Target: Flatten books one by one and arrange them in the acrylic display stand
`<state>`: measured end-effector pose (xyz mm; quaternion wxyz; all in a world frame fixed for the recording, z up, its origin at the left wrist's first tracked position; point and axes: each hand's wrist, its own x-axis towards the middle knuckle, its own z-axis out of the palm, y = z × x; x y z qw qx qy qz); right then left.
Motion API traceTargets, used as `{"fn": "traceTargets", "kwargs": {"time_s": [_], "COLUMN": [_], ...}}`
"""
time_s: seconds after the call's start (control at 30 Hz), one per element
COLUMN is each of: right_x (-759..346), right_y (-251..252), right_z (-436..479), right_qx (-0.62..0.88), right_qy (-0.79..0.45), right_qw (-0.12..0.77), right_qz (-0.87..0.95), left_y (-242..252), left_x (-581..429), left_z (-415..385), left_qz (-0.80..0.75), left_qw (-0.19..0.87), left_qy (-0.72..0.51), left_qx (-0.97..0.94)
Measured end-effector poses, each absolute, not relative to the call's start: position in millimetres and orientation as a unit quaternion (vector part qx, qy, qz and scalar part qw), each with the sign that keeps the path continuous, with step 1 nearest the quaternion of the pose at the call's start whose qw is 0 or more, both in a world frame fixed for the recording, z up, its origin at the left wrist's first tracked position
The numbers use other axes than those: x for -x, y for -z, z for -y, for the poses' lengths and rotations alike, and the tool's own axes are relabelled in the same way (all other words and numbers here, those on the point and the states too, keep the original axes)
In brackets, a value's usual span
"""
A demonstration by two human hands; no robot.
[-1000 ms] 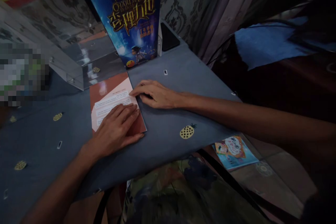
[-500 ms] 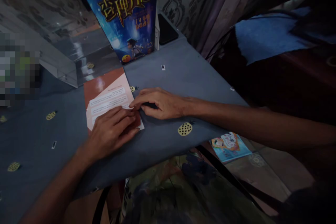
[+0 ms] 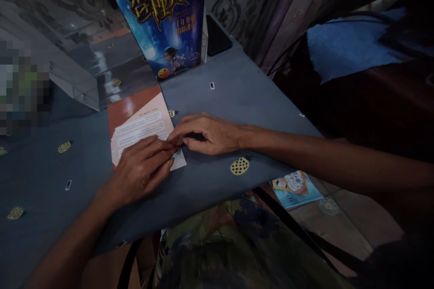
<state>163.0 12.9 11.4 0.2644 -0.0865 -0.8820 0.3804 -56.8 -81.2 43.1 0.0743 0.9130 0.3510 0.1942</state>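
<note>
A printed paper sheet lies on the table, reddish-brown at its upper left and pale pink with lines of text elsewhere. My left hand rests over its lower part, fingers close together and thumb drawn in at the near right corner. From the right, my right hand reaches the sheet's right edge with curled fingers, and its fingertips meet those of the left. Both hands look closed on the paper there. The fingers hide the exact spot being gripped.
A blue book stands upright behind the sheet, beside a clear plastic stand. Past it lies a dark phone. The grey tablecloth has pineapple prints. Below the table edge lies a light-blue booklet. A pixelated area covers the far left.
My left thumb has drawn in toward its fingers. The reddish-brown patch near the sheet's lower right corner is replaced by pale paper with a bluish bit. The right hand stays nearly in place.
</note>
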Motion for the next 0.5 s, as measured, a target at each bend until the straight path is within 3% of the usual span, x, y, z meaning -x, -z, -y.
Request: {"fn": "traceTargets", "kwargs": {"time_s": [0.5], "right_x": [-163.1], "right_y": [-10.3], "right_z": [-12.1], "right_qx": [0.079], "right_qy": [-0.396], "right_qw": [0.267], "right_qz": [0.875], "left_y": [-42.5], "left_x": [58.2], "left_z": [81.1], "left_qz": [-0.346], "left_qw": [0.051], "left_qy": [-0.181], "left_qx": [-0.919]}}
